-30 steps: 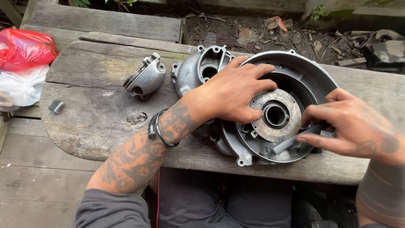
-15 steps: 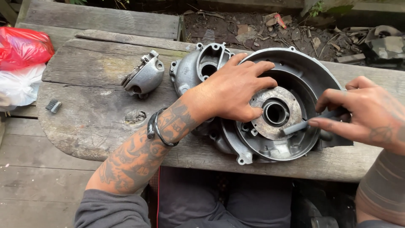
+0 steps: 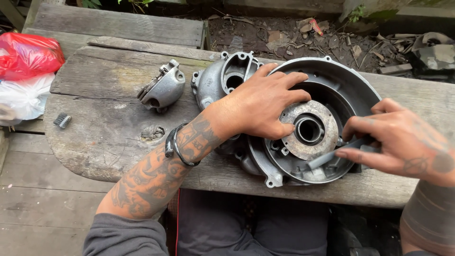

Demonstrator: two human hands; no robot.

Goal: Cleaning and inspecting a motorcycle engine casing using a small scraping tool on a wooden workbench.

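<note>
A large grey metal engine casing (image 3: 332, 85) lies on a weathered wooden plank (image 3: 104, 137). Inside its round bowl sits a rusty ring plate (image 3: 327, 118) around a central hole. My left hand (image 3: 258, 104) rests flat on the casing's left rim, fingers spread over the plate, holding nothing. My right hand (image 3: 398, 140) is at the bowl's right side and grips a flat grey tool (image 3: 327, 158), whose tip touches the bowl's lower inner part.
A smaller grey metal cover (image 3: 163, 90) lies on the plank to the left. A small dark brush head (image 3: 62, 121) sits near the plank's left end. Red and white plastic bags (image 3: 26, 71) lie at far left. Dirt and debris lie behind the plank.
My right hand has shifted slightly down and left, bringing the flat tool's tip lower inside the bowl. The left hand has stayed on the casing.
</note>
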